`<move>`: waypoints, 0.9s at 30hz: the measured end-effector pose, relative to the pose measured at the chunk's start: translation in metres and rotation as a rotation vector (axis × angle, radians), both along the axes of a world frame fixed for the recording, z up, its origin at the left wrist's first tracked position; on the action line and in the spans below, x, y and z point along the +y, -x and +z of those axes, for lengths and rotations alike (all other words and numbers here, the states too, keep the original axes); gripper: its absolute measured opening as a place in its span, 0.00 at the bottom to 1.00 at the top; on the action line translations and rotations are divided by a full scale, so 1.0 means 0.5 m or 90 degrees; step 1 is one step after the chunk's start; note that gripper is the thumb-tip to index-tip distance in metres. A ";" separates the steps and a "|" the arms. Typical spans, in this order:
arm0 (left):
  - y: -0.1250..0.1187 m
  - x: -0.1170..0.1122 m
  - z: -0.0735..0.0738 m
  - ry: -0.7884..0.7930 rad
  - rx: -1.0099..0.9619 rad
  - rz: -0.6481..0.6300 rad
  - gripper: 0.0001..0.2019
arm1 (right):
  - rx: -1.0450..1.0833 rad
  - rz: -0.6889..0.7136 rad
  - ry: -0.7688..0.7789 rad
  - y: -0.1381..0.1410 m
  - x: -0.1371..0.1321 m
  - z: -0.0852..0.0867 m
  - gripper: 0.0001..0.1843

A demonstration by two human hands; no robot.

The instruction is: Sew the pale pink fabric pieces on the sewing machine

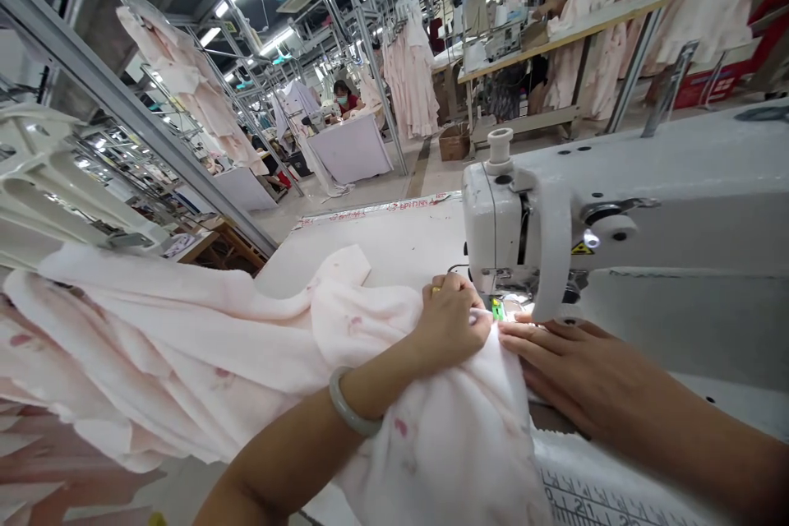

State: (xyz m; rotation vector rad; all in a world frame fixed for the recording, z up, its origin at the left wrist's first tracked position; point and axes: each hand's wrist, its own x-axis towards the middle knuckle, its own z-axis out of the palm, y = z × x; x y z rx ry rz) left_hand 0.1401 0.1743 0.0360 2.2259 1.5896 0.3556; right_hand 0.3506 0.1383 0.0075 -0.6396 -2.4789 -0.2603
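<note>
A white sewing machine (500,218) stands at the right, with a small green piece (497,309) by its lit needle area. Pale pink plush fabric (246,329) with small printed motifs spreads across the table and drapes toward me. My left hand (453,320), with a pale bangle on the wrist, is closed on a fold of this fabric just left of the needle area. Stretched out flat, the fingers of my right hand (573,357) rest at the fabric's edge, right of the green piece. The needle tip is hidden.
White plastic hangers (55,181) hang at the left beside a slanted metal post (136,115). A printed measuring scale (585,501) lies at the table's front. Beyond the table (400,238), people sit at other machines among hanging pink garments (410,78). A cardboard box (454,142) stands on the floor.
</note>
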 end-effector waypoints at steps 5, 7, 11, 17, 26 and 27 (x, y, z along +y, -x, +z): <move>-0.002 0.012 0.001 -0.014 0.019 0.001 0.05 | -0.008 -0.036 0.003 -0.007 0.002 -0.019 0.20; -0.003 0.016 0.005 -0.012 0.027 -0.009 0.05 | 0.003 -0.049 0.022 -0.009 0.003 -0.023 0.20; -0.004 0.019 0.011 -0.002 0.031 -0.014 0.05 | 0.022 -0.052 0.050 -0.011 0.003 -0.023 0.20; -0.005 0.020 0.004 -0.003 0.033 -0.009 0.07 | 0.025 -0.049 0.075 -0.013 0.000 -0.010 0.20; 0.054 -0.026 0.063 -0.041 0.037 -0.203 0.10 | 0.005 0.029 0.005 -0.016 0.002 0.045 0.17; 0.065 -0.046 0.073 -0.051 0.027 -0.256 0.12 | -0.003 0.069 0.000 -0.014 -0.007 0.052 0.17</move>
